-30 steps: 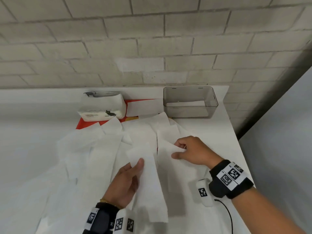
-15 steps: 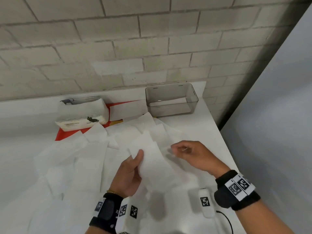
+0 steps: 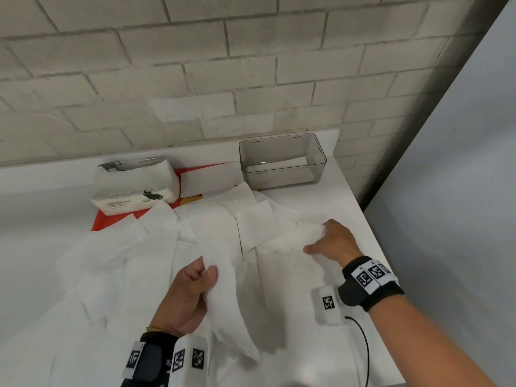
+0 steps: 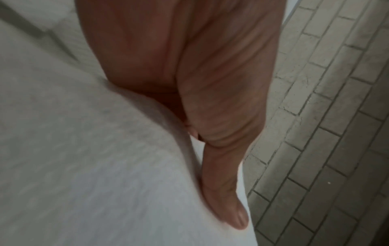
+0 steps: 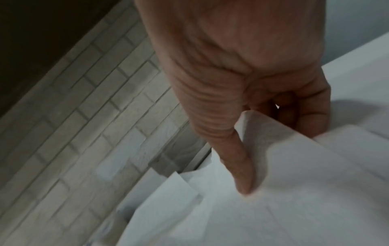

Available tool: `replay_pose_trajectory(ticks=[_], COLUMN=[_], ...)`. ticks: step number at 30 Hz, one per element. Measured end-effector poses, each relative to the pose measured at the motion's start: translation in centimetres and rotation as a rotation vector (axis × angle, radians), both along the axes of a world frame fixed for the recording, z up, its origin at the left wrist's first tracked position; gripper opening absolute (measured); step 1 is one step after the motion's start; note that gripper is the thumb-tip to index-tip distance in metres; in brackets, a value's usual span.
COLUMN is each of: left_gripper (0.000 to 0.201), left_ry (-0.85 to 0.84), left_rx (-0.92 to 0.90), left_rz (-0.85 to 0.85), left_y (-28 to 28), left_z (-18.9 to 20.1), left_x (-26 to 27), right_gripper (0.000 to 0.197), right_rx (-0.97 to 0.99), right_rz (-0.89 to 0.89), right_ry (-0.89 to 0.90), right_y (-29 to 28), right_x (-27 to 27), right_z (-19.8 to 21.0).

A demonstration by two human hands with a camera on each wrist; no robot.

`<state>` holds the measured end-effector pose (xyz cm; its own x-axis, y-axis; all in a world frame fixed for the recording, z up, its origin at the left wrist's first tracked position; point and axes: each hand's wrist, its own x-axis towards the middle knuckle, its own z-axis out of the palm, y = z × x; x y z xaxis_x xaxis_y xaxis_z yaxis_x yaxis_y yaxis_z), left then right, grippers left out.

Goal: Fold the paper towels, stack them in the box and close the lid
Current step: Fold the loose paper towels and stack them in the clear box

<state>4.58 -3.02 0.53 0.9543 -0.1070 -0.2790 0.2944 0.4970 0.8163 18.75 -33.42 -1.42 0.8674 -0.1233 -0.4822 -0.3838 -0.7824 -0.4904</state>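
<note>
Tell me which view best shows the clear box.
Head view. The clear box shows whole at the back of the table against the brick wall, open, one folded towel inside. Left wrist view shows none of it; right wrist view shows at most a blurred grey shape by the wall, too unclear to call.

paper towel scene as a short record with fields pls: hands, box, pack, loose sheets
left hand: grips one towel, lifted off the table
right hand: pinches another sheet
box: clear, lid off, at the back right by the wall, a folded towel inside
pack: opened, left of the box
loose sheets: many, unfolded, overlapping on the table
</note>
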Motion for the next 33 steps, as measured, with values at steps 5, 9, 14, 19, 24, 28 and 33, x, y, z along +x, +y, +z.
replay_pose_trajectory(ticks=[5, 9, 14, 19, 24, 28, 33], left_gripper=[0.069, 0.057, 0.043, 0.030, 0.037, 0.036, 0.048], left_ry=[0.034, -0.009, -0.142, -0.166, -0.129, -0.094, -0.085], left_rx=[0.020, 0.040, 0.098, 0.147, 0.029, -0.089, -0.089], left_rz=[-0.036, -0.078, -0.100, -0.021, 0.134, 0.222, 0.204], left_y=[-0.9, -2.6, -5.8, -7.9, -9.4, -9.2, -8.1], left_z=[0.0, 1.4, 4.1, 6.0, 6.8, 6.6, 5.4], left_x=[-0.3, 0.8, 3.4, 5.2, 6.1, 6.3, 6.1], right_gripper=[0.048, 0.024, 0.023, 0.018, 0.076, 0.046, 0.015], right_rx=[0.452, 0.642, 0.675, 0.681, 0.839, 0.865, 0.655], right_rz=[-0.110, -0.019, 0.125, 0.234, 0.149, 0.235, 0.160], right_ry=[-0.138, -0.312, -0.425, -0.475, -0.339, -0.177, -0.298], right_y=[-1.4, -0.9, 0.5, 1.8, 2.3, 1.6, -0.3], right_x=[-1.2, -3.5, -4.9, -5.1, -5.0, -6.2, -7.6], right_z=[2.5, 7.8, 12.4, 13.6, 12.4, 10.3, 6.6])
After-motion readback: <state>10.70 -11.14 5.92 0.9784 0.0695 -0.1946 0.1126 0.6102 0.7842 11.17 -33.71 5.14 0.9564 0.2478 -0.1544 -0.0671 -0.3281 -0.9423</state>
